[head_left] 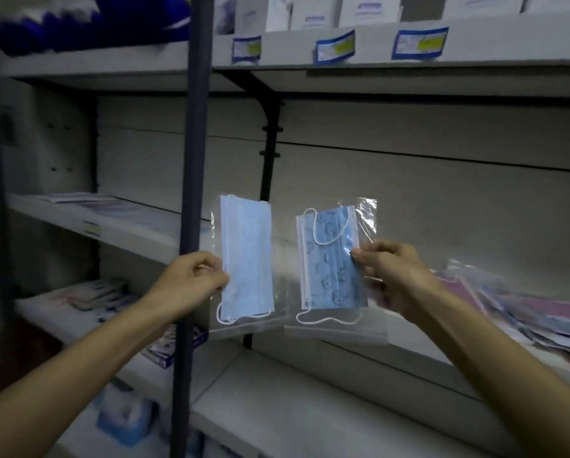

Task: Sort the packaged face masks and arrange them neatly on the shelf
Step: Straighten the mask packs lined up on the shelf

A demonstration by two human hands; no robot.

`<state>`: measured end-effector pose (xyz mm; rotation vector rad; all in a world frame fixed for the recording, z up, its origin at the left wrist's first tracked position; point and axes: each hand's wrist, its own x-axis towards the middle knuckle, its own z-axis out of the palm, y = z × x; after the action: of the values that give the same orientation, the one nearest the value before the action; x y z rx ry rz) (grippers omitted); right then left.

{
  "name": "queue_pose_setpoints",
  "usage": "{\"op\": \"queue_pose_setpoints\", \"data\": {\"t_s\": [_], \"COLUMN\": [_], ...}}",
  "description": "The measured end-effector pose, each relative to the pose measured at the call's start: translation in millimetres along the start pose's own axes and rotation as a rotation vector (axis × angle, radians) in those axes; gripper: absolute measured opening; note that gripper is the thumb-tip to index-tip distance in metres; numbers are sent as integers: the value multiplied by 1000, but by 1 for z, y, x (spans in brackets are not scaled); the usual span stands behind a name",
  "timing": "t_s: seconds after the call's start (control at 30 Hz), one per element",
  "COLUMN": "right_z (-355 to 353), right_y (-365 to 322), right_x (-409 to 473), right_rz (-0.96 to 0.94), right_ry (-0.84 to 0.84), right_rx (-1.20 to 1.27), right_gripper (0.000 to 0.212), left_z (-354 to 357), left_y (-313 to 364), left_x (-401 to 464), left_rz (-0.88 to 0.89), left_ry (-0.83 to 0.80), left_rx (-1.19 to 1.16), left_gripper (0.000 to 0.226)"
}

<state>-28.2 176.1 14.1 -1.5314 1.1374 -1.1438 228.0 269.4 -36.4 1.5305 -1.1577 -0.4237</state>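
Observation:
I hold two packaged face masks upright in front of the shelf unit. My left hand pinches the left edge of a clear bag with a plain light-blue mask. My right hand pinches the right edge of a clear bag with a patterned blue mask. The two bags hang side by side, a small gap between them. Behind them runs the middle shelf, where a pile of packaged masks, pink and blue, lies at the right.
A dark upright post stands just left of my left hand. White boxes line the top shelf above price labels. Shelves at the left hold flat packets. A lower shelf runs below.

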Motion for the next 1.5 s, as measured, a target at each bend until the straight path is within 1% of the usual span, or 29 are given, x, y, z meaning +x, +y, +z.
{"op": "queue_pose_setpoints", "data": {"t_s": [0.13,0.2,0.33,0.4,0.47,0.5,0.63,0.77,0.83,0.9,0.97,1.07,1.17,1.2,1.27,1.3,1.43,1.5], "right_z": [55,81,134,160,187,202,261,317,344,368,391,419,438,443,454,459,482,494], "right_y": [-2,-3,-10,-16,-20,-22,-29,-34,-35,-34,-32,-33,-38,-40,-43,-45,-57,-67], "right_x": [-3,-3,3,8,17,22,41,62,73,83,93,110,127,133,144,150,165,169], "right_rz": [-9,-3,-18,-39,-53,-62,-94,-44,-27,2,4,-35,-27,-18,0,6,36,49], "right_ry": [-88,-121,-192,-235,-287,-307,-393,-483,-496,-516,-509,-479,-423,-397,-342,-323,-205,-119], "right_rx": [-12,-16,-7,8,11,14,23,54,-14,-21,-9,-35,-11,-5,-12,-16,24,44], "right_gripper": [11,10,8,10,7,3,18,12,14,9,8,17,7,7,21,24,20,22], "left_z": [-48,-69,-111,-130,-150,-161,-200,-237,-252,-262,-270,-282,-297,-303,-315,-320,-345,-361], "left_y": [-29,-41,-67,-78,-88,-93,-109,-121,-130,-138,-148,-162,-177,-183,-195,-200,-216,-221], "left_x": [-4,-4,2,7,14,19,47,88,112,132,149,174,201,210,231,241,278,298], "left_rz": [-80,-116,-145,-151,-159,-157,-163,-145,-139,-129,-113,-102,-111,-106,-88,-77,-32,-10], "left_ry": [61,85,172,210,235,250,340,378,395,409,410,399,375,370,349,334,249,195], "left_rx": [-31,-37,9,41,62,65,103,104,105,106,108,112,124,119,96,85,35,8], "left_gripper": [11,10,20,20,20,19,15,12,15,16,14,13,13,15,18,17,14,13]}}
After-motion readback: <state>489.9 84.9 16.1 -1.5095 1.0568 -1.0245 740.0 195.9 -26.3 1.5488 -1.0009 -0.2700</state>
